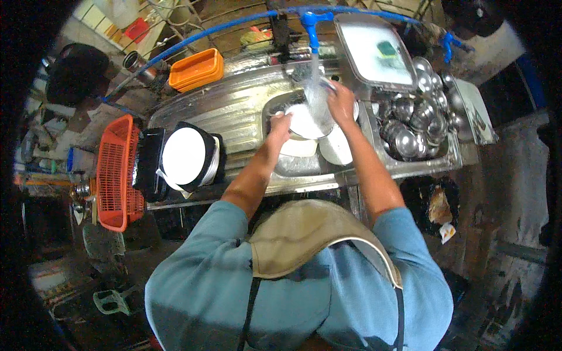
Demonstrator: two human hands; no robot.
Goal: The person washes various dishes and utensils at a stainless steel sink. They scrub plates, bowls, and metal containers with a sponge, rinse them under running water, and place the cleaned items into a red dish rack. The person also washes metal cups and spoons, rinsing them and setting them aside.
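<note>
My left hand (pixel 281 123) grips the left rim of a white plate (pixel 303 123), tilted over the steel sink basin (pixel 292 166). Water (pixel 315 66) pours from a blue tap (pixel 310 26) and splashes over the plate. Under the stream's right side, my right hand (pixel 342 104) is closed around a small pale bluish item (pixel 327 82), too blurred to name. Below both hands, a round white plate (pixel 337 148) and a cream-coloured dish (pixel 300 148) lie in the basin. Splashing water partly hides the held plate's right side.
Shiny metal bowls (pixel 406 142) fill the right basin. Behind them rests a tray (pixel 369 48) of whitish liquid with a green sponge (pixel 386 49). Leftward are stacked white plates (pixel 183 155), orange trays (pixel 195 70) and an orange-red plastic basket (pixel 115 173). A blue pipe (pixel 228 22) runs behind.
</note>
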